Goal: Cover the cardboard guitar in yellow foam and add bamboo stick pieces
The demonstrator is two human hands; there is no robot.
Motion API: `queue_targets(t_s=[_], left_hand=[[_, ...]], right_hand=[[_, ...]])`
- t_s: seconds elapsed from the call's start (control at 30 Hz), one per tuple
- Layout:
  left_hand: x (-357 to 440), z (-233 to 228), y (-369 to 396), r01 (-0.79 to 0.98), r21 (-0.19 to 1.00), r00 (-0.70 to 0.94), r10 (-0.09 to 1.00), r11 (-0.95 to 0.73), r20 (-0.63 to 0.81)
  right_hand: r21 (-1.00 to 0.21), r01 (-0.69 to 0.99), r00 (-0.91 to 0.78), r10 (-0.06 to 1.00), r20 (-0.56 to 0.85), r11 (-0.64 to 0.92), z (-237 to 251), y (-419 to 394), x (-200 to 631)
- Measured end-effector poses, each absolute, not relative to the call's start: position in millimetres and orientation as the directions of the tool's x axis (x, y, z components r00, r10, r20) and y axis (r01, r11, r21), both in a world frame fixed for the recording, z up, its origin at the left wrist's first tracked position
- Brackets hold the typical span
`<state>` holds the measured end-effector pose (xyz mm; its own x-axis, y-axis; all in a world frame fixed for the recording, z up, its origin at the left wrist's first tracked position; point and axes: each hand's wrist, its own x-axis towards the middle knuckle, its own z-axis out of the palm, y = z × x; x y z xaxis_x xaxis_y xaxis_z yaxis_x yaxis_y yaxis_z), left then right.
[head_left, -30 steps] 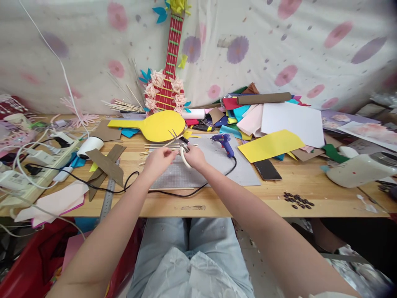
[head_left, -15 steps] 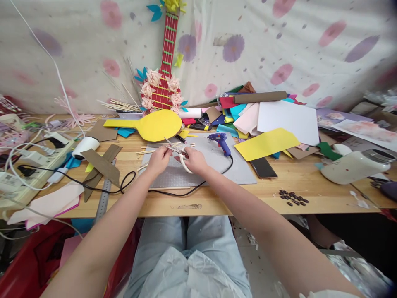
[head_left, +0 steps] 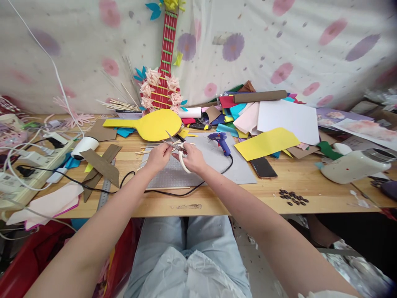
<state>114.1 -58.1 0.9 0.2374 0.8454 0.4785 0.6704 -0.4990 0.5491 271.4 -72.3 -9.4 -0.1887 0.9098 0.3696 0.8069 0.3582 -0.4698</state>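
Two hands meet over the gray cutting mat [head_left: 231, 173] on the wooden desk [head_left: 223, 203]. R hand [head_left: 194, 158] has its fingers clamped round the white-handled scissors [head_left: 182, 162], blades parted & aimed approx. 10–11 o'clock. L hand [head_left: 159, 157] has its fingers pinched together on a thin wooden stick [head_left: 176, 142], mostly hidden; can't tell if the blades touch it. Loose sticks [head_left: 149, 144] lie just past L hand @ 11 o'clock. From the hands: yellow paddle-shaped piece [head_left: 160, 125] near, @ 11; red guitar model [head_left: 166, 62] @ 12; blue glue gun [head_left: 221, 142] on mat @ approx. 3; smartphone [head_left: 263, 168] farther out, same dir.; dark beads [head_left: 292, 197] @ 4.
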Motion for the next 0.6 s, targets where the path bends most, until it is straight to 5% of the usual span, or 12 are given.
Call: queue_targets(t_s=[0.17, 0.37, 0.6], left_hand=[[113.4, 3.3, -57.8, 0.667, 0.578, 0.242, 0.871, -0.47, 0.429], [114.5, -3.2, -60.8, 0.688, 0.576, 0.244, 0.888, -0.441, 0.39], [117.8, -3.9, -68.8, 0.633, 0.595, 0.166, 0.838, -0.495, 0.52]], right_hand=[[-0.439, 0.871, -0.116, 0.96, 0.256, 0.223, -7.0, -75.5, 268.7], [-0.382, 0.891, -0.167, 0.959, 0.229, 0.246, -10.0, -74.8, 272.7], [-0.395, 0.867, -0.211, 0.942, 0.261, 0.304, -11.2, -72.4, 278.3]])
